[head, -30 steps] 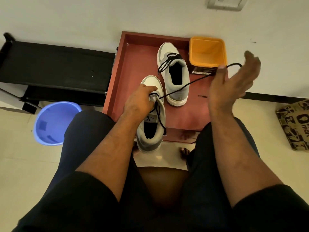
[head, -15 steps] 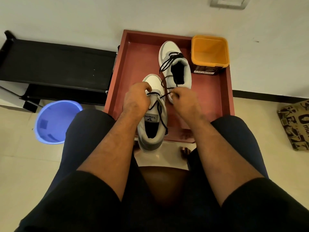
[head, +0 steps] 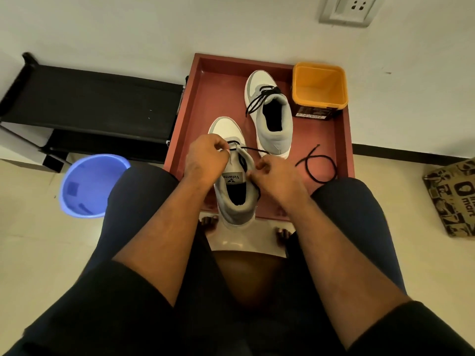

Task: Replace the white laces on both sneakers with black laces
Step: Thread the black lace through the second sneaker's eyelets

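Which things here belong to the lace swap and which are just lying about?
Job in hand:
- grey and white sneaker being laced, held by left hand and right hand
- black lace, loose end on the red tray
- second grey and white sneaker

Lying about:
- orange plastic tub
- blue plastic bucket
- black shelf rack
- printed paper bag

One head-worn wide-angle camera looks steeply down and forward, over the seated person's thighs; it sits close above the red tray. The wall fills the frame's top edge.
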Tool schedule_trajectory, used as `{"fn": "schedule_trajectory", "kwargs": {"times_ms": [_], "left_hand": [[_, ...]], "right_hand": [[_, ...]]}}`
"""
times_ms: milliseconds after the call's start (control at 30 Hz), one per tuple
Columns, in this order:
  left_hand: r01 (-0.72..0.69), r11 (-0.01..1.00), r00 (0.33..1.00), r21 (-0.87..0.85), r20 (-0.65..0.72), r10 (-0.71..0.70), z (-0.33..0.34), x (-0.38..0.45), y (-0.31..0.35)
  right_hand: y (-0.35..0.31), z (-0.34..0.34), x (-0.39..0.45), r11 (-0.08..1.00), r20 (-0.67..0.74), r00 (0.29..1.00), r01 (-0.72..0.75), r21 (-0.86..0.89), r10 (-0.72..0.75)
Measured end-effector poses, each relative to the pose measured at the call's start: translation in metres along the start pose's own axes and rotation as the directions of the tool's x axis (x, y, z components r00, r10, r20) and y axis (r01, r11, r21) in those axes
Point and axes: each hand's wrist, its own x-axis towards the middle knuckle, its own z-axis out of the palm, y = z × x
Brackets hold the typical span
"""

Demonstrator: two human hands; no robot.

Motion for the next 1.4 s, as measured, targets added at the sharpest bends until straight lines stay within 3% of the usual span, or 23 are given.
{"fn": "schedule_trajectory", "kwargs": {"times_ms": [67,100,233,300,367,433,533,633,733,767,800,833,867,900,933,1033,1133,1233,1267,1333,1400], "left_hand": [[0.019,0.999,0.999,-0.026,-0.030,-0.020,-0.001,-0.019,-0.005],[0.026,0.999,0.999,-0.042,-0.046,-0.028,0.000,-0.029,-0.007],[0.011,0.999,0.999,0.040,-0.050,-0.009,0.001,-0.057,-0.006],[0.065,0.986,0.996,-0.156,0.071,-0.054,0.000,-0.062,-0.001],[0.250,0.853,0.955,-0.457,0.262,-0.140,-0.003,-0.069,0.008],[0.383,0.692,0.906,-0.611,0.394,-0.154,-0.007,-0.077,0.015],[0.476,0.617,0.821,-0.626,0.567,-0.057,-0.008,-0.084,0.018],[0.498,0.685,0.740,-0.531,0.673,-0.017,-0.011,-0.087,0.018],[0.354,0.852,0.775,-0.385,0.631,-0.037,-0.026,-0.086,0.008],[0.309,0.878,0.810,-0.366,0.585,-0.041,-0.030,-0.085,0.005],[0.273,0.885,0.854,-0.377,0.518,-0.043,-0.033,-0.084,0.001],[0.234,0.882,0.902,-0.409,0.429,-0.040,-0.034,-0.083,0.000],[0.187,0.878,0.941,-0.442,0.337,-0.031,-0.033,-0.081,-0.001],[0.144,0.875,0.963,-0.463,0.268,-0.016,-0.031,-0.080,0.000],[0.111,0.875,0.973,-0.472,0.231,0.001,-0.029,-0.079,0.003],[0.065,0.887,0.973,-0.456,0.228,0.046,-0.023,-0.078,0.007],[0.031,0.893,0.965,-0.450,0.247,0.091,-0.021,-0.076,0.007],[0.018,0.887,0.959,-0.461,0.259,0.115,-0.026,-0.076,0.007],[0.024,0.884,0.965,-0.468,0.242,0.102,-0.030,-0.075,0.005],[0.032,0.885,0.982,-0.465,0.179,0.059,-0.040,-0.070,0.000],[0.018,0.884,0.993,-0.467,0.113,0.039,-0.047,-0.065,-0.005]], "right_hand": [[0.005,0.016,0.000,0.996,0.199,0.977,-0.059,-0.063,0.071],[0.006,0.019,0.001,0.994,0.229,0.969,-0.073,-0.086,0.091],[0.005,0.009,0.002,0.983,0.140,0.984,-0.084,-0.161,0.106],[0.001,-0.002,-0.003,0.991,0.164,0.986,-0.002,-0.130,0.024],[-0.006,-0.015,-0.014,0.978,0.252,0.966,0.001,0.209,-0.055],[-0.012,-0.026,-0.028,0.762,0.334,0.931,-0.108,0.638,-0.148],[-0.012,-0.031,-0.042,0.404,0.323,0.907,-0.198,0.893,-0.270],[-0.012,-0.035,-0.044,0.274,0.259,0.940,-0.195,0.942,-0.222],[-0.002,-0.041,-0.032,0.159,0.147,0.989,-0.150,0.976,0.031],[0.005,-0.042,-0.028,0.173,0.109,0.985,-0.132,0.976,0.136],[0.012,-0.041,-0.024,0.289,0.048,0.972,-0.115,0.950,0.230],[0.019,-0.039,-0.019,0.520,-0.050,0.957,-0.111,0.847,0.285],[0.025,-0.036,-0.016,0.772,-0.186,0.949,-0.083,0.631,0.255],[0.027,-0.033,-0.014,0.929,-0.303,0.944,-0.010,0.370,0.131],[0.026,-0.030,-0.013,0.975,-0.355,0.933,0.125,0.183,-0.053],[0.013,-0.017,-0.019,0.875,-0.137,0.877,0.474,0.096,-0.460],[0.011,0.000,-0.019,0.851,0.031,0.859,0.510,-0.129,-0.510],[0.016,-0.005,-0.011,0.852,-0.051,0.854,0.510,-0.117,-0.518],[0.019,-0.010,-0.011,0.879,-0.157,0.866,0.474,-0.050,-0.475],[0.024,-0.029,-0.013,0.912,-0.424,0.888,0.309,0.269,-0.176],[0.034,-0.042,-0.009,0.871,-0.578,0.809,0.206,0.445,0.104]]}}
